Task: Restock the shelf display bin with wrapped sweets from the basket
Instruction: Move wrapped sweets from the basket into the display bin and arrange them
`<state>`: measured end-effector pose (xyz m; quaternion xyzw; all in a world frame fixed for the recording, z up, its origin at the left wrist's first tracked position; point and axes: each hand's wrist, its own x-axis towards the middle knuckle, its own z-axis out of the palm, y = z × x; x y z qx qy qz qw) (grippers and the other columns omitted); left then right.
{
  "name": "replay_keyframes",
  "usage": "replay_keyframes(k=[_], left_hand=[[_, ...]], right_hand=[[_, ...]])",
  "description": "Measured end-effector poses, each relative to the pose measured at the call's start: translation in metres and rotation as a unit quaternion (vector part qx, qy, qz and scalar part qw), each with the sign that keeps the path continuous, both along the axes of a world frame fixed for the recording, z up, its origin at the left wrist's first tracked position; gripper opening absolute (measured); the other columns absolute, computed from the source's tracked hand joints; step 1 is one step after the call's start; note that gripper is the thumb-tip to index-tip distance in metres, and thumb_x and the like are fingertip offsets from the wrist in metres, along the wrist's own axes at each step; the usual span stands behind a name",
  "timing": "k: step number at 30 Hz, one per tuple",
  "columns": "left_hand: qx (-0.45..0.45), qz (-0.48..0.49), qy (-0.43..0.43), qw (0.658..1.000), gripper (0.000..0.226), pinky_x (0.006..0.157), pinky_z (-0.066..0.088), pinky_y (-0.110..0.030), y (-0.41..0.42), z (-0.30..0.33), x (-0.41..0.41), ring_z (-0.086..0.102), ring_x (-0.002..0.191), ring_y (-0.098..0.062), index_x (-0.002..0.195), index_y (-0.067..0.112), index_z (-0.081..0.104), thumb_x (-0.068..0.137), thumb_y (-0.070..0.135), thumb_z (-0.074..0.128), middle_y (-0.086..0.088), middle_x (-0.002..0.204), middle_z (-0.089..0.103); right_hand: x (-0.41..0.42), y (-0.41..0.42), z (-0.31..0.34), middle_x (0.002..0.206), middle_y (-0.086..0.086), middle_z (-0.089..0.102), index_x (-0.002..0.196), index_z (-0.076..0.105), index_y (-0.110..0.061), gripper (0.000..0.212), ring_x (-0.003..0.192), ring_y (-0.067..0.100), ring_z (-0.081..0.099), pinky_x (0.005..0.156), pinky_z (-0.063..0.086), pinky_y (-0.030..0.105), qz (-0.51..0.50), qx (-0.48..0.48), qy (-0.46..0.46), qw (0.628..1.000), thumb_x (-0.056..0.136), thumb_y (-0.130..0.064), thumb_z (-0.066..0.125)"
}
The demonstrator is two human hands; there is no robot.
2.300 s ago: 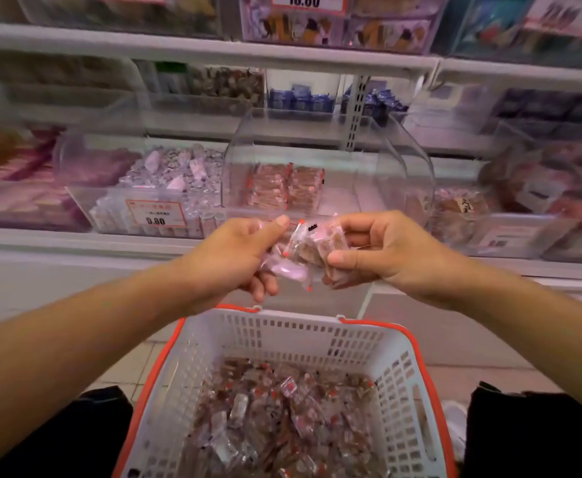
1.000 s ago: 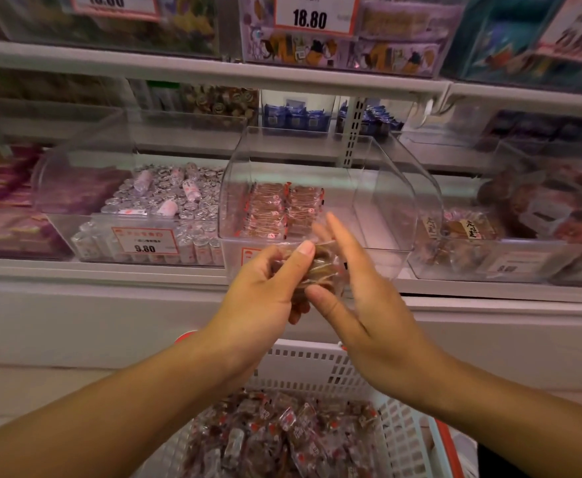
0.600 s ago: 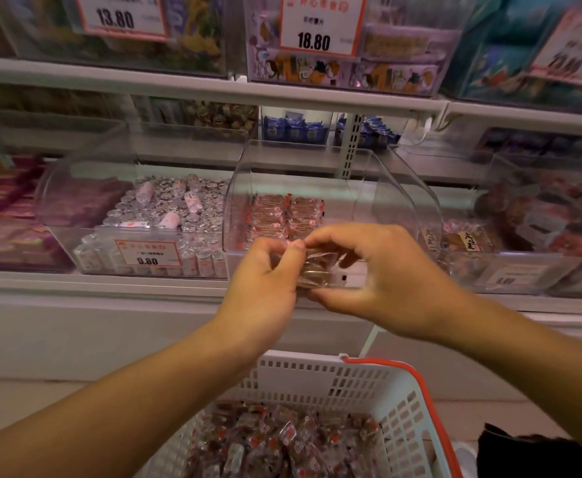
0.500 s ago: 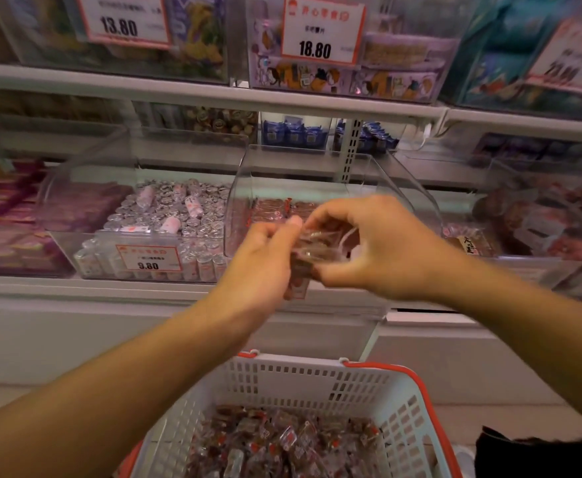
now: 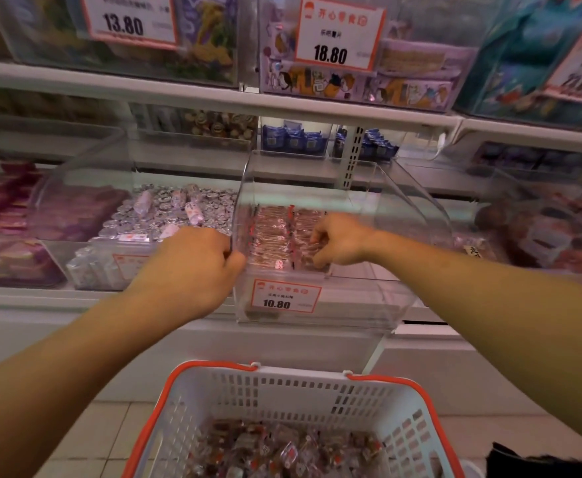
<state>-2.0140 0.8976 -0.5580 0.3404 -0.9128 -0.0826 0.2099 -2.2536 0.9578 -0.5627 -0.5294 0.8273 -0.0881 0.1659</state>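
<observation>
Wrapped sweets (image 5: 275, 236) sit in neat rows at the back-left of the clear display bin (image 5: 403, 236) on the shelf, and the right hand (image 5: 339, 241) is down in there with fingers curled on the right end of the rows. Pretty blurry though, so can't tell if it's pinching one or just pressing. Left hand (image 5: 193, 267) is at the bin's left wall, fingers curled, tips hidden behind the knuckles, so no clue if it's gripping the edge. White and orange basket (image 5: 282, 384) below, cut off by the frame, more sweets inside.
</observation>
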Motion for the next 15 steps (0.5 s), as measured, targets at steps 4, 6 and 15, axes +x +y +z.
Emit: replay_keyframes(k=[4,6,15], left_hand=[[0.001,0.002,-0.007,1.0,0.042,0.046,0.026,-0.026,-0.002,0.0,-0.002,0.048,0.055,-0.014,0.055,0.017,0.05,0.094,0.032,0.046,0.001,0.056,0.051],[-0.001,0.002,-0.011,1.0,0.042,0.046,0.026,-0.026,-0.002,0.001,-0.002,0.049,0.054,-0.014,0.055,0.017,0.05,0.094,0.032,0.046,0.001,0.056,0.052],[-0.002,-0.005,-0.004,1.0,0.043,0.047,0.025,-0.026,-0.001,0.0,-0.001,0.046,0.054,-0.014,0.052,0.016,0.047,0.093,0.029,0.045,0.001,0.055,0.049]], right_hand=[[-0.004,0.002,0.001,0.076,-0.003,0.058,0.085,0.066,-0.012,0.019,0.067,0.011,0.054,0.051,0.037,0.021,-0.012,0.004,0.021,1.0,0.074,-0.014,0.081],[-0.005,0.003,0.002,0.083,-0.002,0.058,0.091,0.061,-0.015,0.029,0.074,0.014,0.055,0.054,0.038,0.021,-0.019,-0.004,0.026,0.999,0.072,-0.015,0.083],[0.006,-0.009,0.003,0.119,0.011,0.064,0.122,0.058,-0.006,0.043,0.107,0.027,0.062,0.096,0.053,0.04,-0.097,0.072,-0.054,0.991,0.085,-0.017,0.076]])
